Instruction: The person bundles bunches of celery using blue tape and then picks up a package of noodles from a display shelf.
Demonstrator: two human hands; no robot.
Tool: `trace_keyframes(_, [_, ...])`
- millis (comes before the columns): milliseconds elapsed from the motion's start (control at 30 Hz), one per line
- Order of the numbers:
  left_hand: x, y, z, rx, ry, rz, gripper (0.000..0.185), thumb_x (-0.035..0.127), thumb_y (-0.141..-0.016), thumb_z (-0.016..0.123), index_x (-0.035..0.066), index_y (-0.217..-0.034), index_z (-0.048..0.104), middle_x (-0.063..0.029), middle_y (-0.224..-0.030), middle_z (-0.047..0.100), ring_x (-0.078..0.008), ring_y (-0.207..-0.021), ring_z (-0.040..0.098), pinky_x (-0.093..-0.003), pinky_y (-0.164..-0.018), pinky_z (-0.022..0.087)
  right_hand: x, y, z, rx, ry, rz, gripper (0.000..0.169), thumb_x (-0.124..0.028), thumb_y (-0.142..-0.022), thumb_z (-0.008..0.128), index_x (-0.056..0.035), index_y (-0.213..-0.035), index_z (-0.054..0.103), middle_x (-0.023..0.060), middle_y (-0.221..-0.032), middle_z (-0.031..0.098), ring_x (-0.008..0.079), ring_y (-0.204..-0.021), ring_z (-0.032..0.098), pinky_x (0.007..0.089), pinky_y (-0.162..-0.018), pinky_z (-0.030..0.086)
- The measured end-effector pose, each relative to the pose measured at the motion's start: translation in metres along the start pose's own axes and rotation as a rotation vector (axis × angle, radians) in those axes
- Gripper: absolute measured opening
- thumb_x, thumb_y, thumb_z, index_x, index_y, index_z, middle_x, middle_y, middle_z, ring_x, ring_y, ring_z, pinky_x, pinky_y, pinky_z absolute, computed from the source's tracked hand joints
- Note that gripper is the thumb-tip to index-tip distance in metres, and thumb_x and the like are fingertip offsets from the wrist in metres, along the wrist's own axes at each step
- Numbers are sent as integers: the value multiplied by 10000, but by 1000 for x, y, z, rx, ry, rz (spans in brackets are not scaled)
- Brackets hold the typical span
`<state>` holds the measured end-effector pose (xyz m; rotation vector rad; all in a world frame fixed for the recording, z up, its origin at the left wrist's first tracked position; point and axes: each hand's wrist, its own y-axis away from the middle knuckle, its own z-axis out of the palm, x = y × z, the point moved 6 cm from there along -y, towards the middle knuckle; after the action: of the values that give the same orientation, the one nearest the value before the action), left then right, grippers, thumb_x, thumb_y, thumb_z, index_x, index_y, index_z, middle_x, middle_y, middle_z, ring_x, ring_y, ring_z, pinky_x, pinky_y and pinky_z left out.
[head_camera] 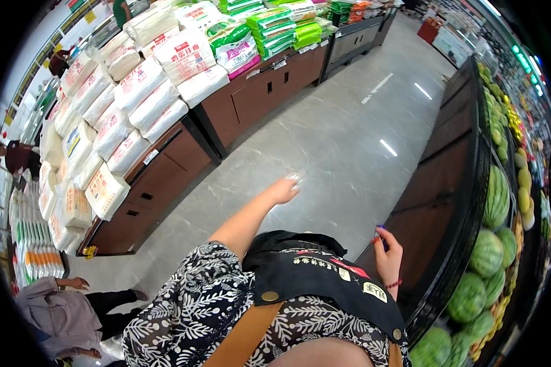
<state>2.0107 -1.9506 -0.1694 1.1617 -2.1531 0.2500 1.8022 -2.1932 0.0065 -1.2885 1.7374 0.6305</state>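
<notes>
My left hand (pixel 284 190) reaches forward over the grey floor, slightly blurred. A pale glint shows at its fingertips, and whether it holds something thin I cannot tell. On the right, my right hand (pixel 389 251) is raised beside my apron, with a red beaded bracelet at the wrist. Its fingers close around a small dark blue object (pixel 384 238), mostly hidden by them. A black apron (pixel 317 275) with tan straps and printed writing covers my front, over a black-and-white leaf-patterned top (pixel 193 293).
Brown display counters (pixel 165 179) curve along the left, stacked with white plastic-wrapped packs (pixel 142 82) and green bags (pixel 271 32). A dark produce stand (pixel 445 183) with watermelons (pixel 468 298) runs close on the right. Another person (pixel 64 307) walks at lower left; more people are beyond the counters.
</notes>
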Motion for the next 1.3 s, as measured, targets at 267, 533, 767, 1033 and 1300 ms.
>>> trace_keyframes(267, [-196, 175, 85, 170, 506, -1216, 220, 154, -775, 458, -23, -777, 589, -150, -593, 582, -214, -460, 573, -349, -432, 455, -45, -249, 36, -405, 29, -335, 199, -4, -773, 552, -3, -968, 592, 104, -751, 588, 165, -659, 570, 253, -592, 436])
trace_keyframes(533, [-216, -62, 59, 47, 411, -1149, 318, 266, -771, 435, 26, -700, 631, -158, -678, 619, -285, -609, 606, -393, -605, 475, 26, -424, 33, -344, -138, -61, 201, -6, -793, 535, -11, -983, 601, 83, -780, 615, 111, -713, 576, 231, -630, 443])
trace_keyframes(767, [-55, -452, -132, 352, 77, -305, 351, 273, -820, 471, 36, -1067, 548, -197, -1013, 583, -345, -943, 546, -403, -817, 430, 48, -535, 38, -542, -209, 3, 205, -20, -799, 540, -23, -993, 605, 55, -764, 624, 89, -703, 568, 222, -651, 446])
trace_keyframes(1033, [-17, -529, -100, 527, 428, -382, 332, 248, -828, 515, 27, -1076, 522, -165, -830, 612, -256, -714, 603, -345, -666, 469, 74, -680, 19, -814, -78, -290, 192, -29, -774, 547, -22, -958, 602, 124, -794, 609, 213, -691, 598, 268, -620, 450])
trace_keyframes(1300, [0, -317, 132, 476, 682, -1418, 233, 209, -806, 488, -3, -770, 577, -107, -601, 580, -241, -429, 548, -368, -506, 487, 100, -772, -15, -1026, -104, -493, 191, -63, -764, 570, -30, -949, 604, 140, -801, 610, 252, -684, 596, 295, -596, 457])
